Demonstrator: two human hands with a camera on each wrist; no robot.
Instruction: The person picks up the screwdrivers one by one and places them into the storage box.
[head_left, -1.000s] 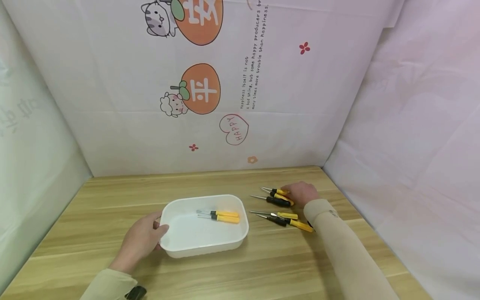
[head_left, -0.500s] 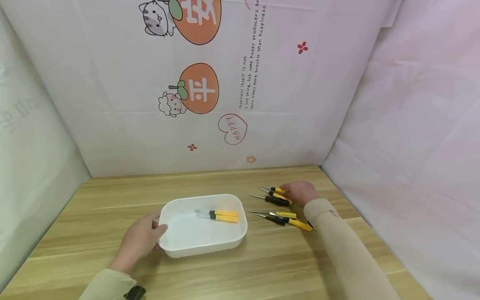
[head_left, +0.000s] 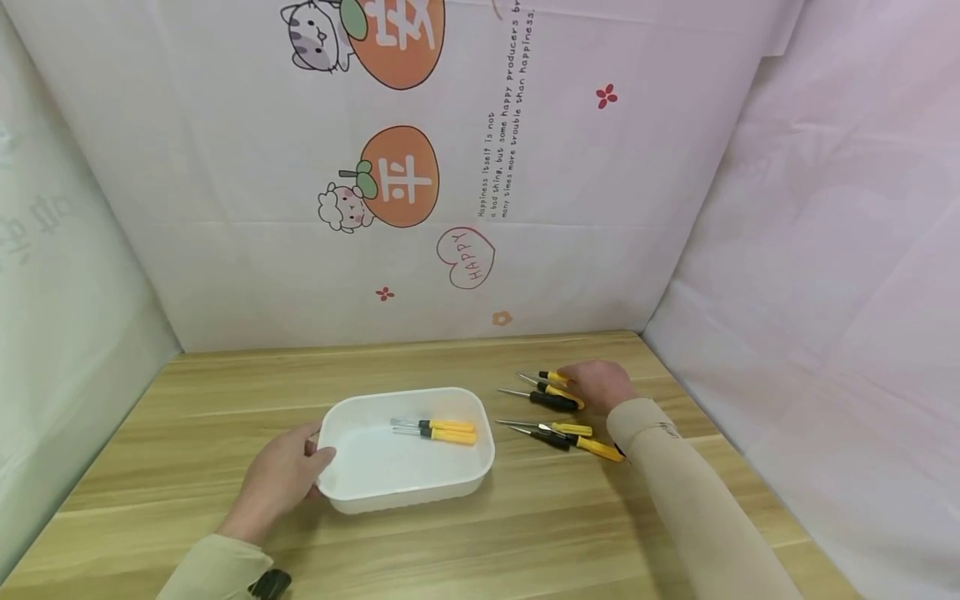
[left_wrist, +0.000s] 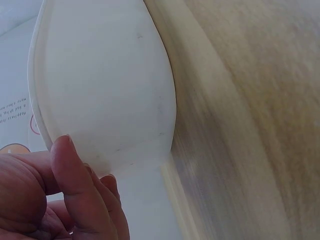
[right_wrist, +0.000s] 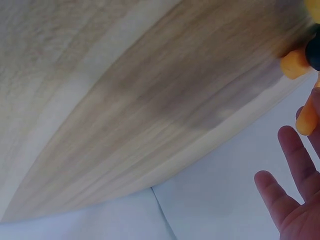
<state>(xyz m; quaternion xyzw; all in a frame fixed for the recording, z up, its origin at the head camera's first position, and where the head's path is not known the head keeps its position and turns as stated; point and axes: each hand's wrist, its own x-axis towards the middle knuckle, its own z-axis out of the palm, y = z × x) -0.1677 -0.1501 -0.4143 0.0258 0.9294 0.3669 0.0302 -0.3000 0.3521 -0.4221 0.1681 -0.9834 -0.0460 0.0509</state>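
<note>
A white plastic tub (head_left: 420, 492) stands mid-table with two yellow-handled screwdrivers (head_left: 447, 431) lying inside. My left hand (head_left: 281, 479) grips its left rim, thumb over the edge; the left wrist view shows the thumb (left_wrist: 67, 170) against the tub wall (left_wrist: 105, 90). My right hand (head_left: 600, 385) rests over the handle ends of the far screwdrivers (head_left: 553, 386), beside a black-handled one (head_left: 557, 402). In the right wrist view two fingers (right_wrist: 295, 155) are straight, and yellow handle ends (right_wrist: 294, 62) sit close by. The other fingers are out of frame.
More screwdrivers (head_left: 573, 439) lie in a second cluster nearer me, right of the tub. The wooden table (head_left: 525, 533) is boxed in by printed cloth at the back (head_left: 450, 208) and plain sheets at the left and right sides.
</note>
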